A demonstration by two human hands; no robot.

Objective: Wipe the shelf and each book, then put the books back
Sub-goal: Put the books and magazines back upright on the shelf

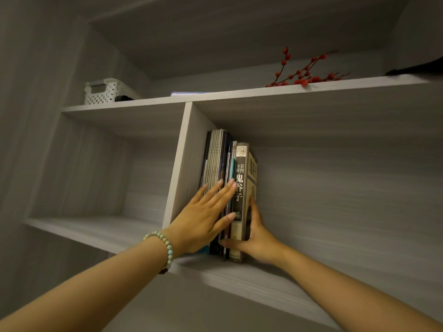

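Note:
A row of thin books (pixel 217 159) stands upright on the grey shelf (pixel 251 279), pushed against the upright divider (pixel 184 164). The thick brown book (pixel 241 178) with pale Chinese lettering on its spine closes the row on the right. My left hand (pixel 203 219), with a bead bracelet on its wrist, lies flat with straight fingers against the spines. My right hand (pixel 256 233) holds the thick book: its thumb runs across the spines near the bottom and its fingers lie against the right cover.
A white perforated basket (pixel 105 91) and a branch of red berries (pixel 304 73) sit on the shelf above. The compartment left of the divider holds nothing visible. The shelf board runs on to the right of the books.

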